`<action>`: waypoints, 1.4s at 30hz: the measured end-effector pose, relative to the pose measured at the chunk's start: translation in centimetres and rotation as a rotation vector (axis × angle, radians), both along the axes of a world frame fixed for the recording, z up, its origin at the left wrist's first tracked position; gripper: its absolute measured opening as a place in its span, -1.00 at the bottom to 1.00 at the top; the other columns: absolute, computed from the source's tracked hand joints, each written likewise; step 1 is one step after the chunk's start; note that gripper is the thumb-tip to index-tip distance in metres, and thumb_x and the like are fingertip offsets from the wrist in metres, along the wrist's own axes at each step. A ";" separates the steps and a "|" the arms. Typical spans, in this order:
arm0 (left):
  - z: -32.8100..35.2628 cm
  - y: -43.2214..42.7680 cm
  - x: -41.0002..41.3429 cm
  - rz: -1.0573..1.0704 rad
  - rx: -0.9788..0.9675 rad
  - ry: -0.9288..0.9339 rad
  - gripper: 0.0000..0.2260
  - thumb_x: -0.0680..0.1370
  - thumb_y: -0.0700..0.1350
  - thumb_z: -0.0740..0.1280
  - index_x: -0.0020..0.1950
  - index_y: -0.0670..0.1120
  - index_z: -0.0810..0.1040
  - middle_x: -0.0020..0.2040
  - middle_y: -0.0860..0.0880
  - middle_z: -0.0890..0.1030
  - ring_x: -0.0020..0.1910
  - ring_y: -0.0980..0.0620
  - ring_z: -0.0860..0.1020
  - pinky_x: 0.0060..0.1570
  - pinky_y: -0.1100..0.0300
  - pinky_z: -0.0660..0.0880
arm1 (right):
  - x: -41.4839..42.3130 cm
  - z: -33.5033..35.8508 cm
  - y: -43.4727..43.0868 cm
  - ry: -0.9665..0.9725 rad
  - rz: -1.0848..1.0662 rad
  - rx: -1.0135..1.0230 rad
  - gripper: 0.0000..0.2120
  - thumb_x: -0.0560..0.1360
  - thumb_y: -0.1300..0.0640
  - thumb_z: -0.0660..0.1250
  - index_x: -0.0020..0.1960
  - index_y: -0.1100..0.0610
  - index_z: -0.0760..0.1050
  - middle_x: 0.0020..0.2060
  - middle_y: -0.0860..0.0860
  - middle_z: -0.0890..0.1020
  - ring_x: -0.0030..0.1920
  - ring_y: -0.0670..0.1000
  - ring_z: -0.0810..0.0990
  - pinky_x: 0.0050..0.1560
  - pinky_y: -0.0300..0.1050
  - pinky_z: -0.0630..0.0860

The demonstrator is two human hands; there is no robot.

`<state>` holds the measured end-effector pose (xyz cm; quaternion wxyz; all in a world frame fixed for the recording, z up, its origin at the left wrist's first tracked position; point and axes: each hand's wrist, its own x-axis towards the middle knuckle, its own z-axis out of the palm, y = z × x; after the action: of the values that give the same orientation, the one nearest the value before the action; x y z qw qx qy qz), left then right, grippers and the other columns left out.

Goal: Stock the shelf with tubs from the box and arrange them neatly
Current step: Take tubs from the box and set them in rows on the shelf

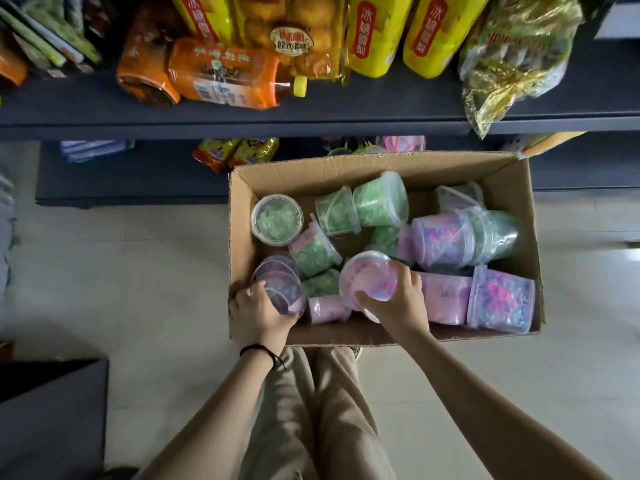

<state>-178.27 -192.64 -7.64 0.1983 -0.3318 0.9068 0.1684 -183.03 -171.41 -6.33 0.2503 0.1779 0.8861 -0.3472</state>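
Note:
An open cardboard box stands on the floor in front of the dark shelf. Several clear lidded tubs lie jumbled in it, some with green filling, some with pink and purple. My left hand grips a purple tub at the box's near left corner. My right hand grips a pink tub by its lid rim near the middle of the box. One green tub stands upright at the far left.
The upper shelf carries orange snack bags, yellow packs and a gold foil bag. The lower shelf behind the box holds more packets and a pink tub. A dark block stands at the lower left on the pale tiled floor.

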 end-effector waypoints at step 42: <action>14.7 -2.6 -6.7 0.484 0.759 0.605 -0.34 0.19 0.00 0.66 0.15 -0.10 0.42 0.04 -0.03 0.60 -0.02 -0.01 0.63 -0.09 -0.03 0.60 | -4.5 12.8 -5.5 0.140 -0.137 -0.501 0.12 0.12 0.00 0.67 0.41 -0.19 -0.03 0.33 0.01 0.32 0.32 0.05 0.41 0.28 0.10 0.47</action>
<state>-185.00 -195.24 7.04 -0.0102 -0.3728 0.6966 0.6129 -187.52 -176.87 6.42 0.2007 0.1454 0.7736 -0.5832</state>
